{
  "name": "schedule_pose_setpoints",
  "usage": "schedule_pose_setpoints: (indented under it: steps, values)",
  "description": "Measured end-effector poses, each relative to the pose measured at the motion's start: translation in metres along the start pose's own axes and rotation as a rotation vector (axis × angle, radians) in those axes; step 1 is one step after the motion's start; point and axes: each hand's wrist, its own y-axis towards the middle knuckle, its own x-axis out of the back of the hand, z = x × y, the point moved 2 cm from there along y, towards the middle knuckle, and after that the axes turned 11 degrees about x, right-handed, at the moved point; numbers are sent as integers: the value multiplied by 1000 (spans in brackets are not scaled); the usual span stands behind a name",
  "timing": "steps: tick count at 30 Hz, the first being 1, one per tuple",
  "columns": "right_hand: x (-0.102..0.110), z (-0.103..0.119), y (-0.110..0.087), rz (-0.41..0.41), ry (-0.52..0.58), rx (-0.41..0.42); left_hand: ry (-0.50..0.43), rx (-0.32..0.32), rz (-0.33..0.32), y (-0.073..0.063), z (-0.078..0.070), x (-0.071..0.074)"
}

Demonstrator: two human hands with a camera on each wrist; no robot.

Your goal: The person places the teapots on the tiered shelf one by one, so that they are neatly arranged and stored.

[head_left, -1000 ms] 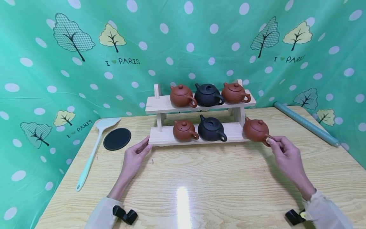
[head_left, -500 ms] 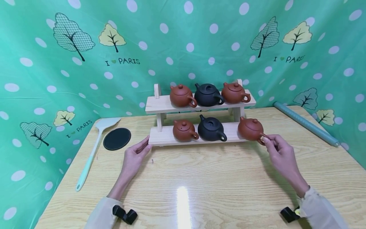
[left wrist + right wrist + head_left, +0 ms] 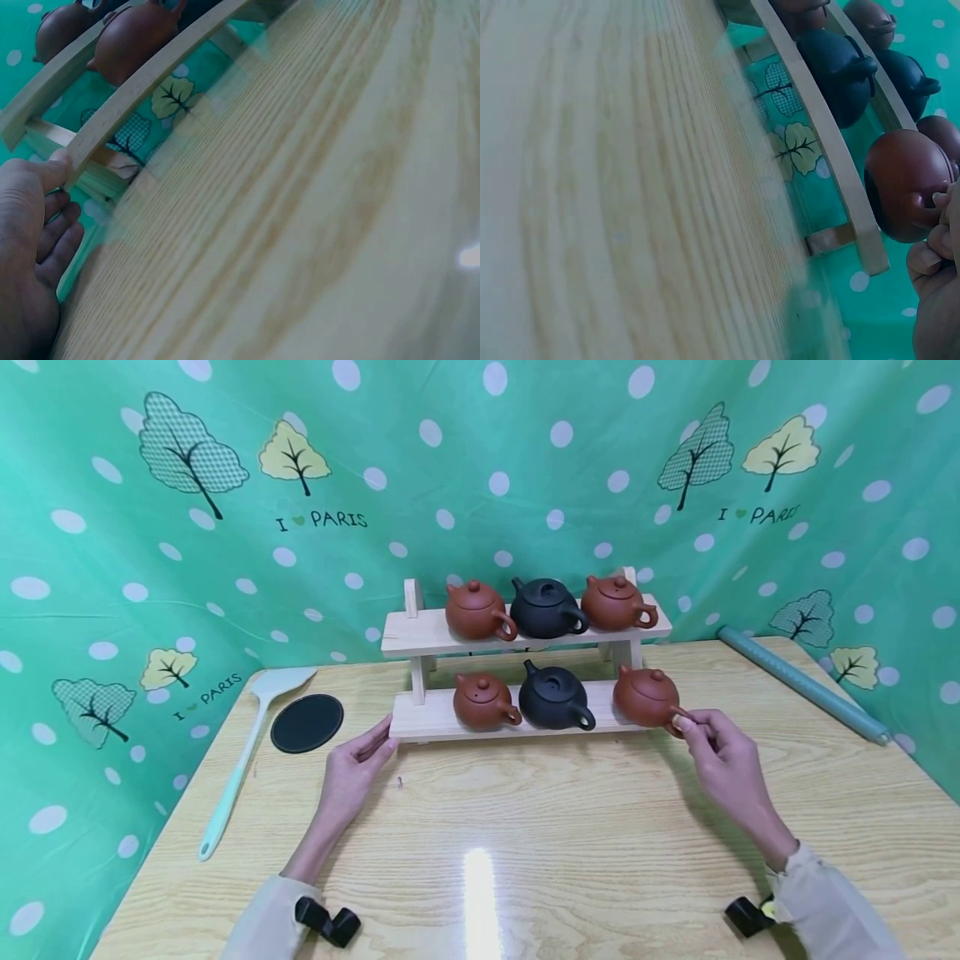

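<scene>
A two-tier wooden rack (image 3: 592,727) bears small teapots on both boards. My right hand (image 3: 723,760) pinches the handle of a reddish-brown teapot (image 3: 645,697) at the lower board's right end; in the right wrist view this teapot (image 3: 907,180) sits over the board's end. To its left on the lower board are a black teapot (image 3: 553,698) and another reddish-brown teapot (image 3: 482,702). My left hand (image 3: 354,777) holds the lower board's left end, thumb at the front corner; the left wrist view shows the thumb on the board's end (image 3: 86,154).
On the upper board stand two reddish-brown teapots (image 3: 474,612) with a black teapot (image 3: 543,610) between them. At the left lie a pale spatula (image 3: 247,752) and a black round mat (image 3: 307,724). A blue-green roll (image 3: 802,683) lies at the right, before a green patterned curtain (image 3: 495,452).
My right hand has moved left with the reddish-brown teapot, bringing it from beyond the board's right end to over it, nearer the black teapot. My left hand has stayed in place.
</scene>
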Motion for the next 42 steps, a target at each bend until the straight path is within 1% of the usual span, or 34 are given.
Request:
schedule_pose_setpoints:
  steps: [6, 14, 24, 31, 36, 42]
  values:
    - [-4, 0, 1, 14, 4, -23, 15, 12, 0, 0, 0, 1]
    - [-10, 0, 1, 15, 17, -4, 27, 9, 1, 0, -1, 1]
    - [-18, 2, 4, 10, 38, 17, 3, 20, -2, -1, -2, 0]
    - [-22, 11, 7, 13, 49, 30, -13, 22, 13, -2, -4, 0]
    - [-24, 4, 7, 16, 50, 29, -12, 27, 18, -1, -4, 0]
    - [-27, -1, 8, 15, 70, 38, -14, 17, 16, -1, -3, 0]
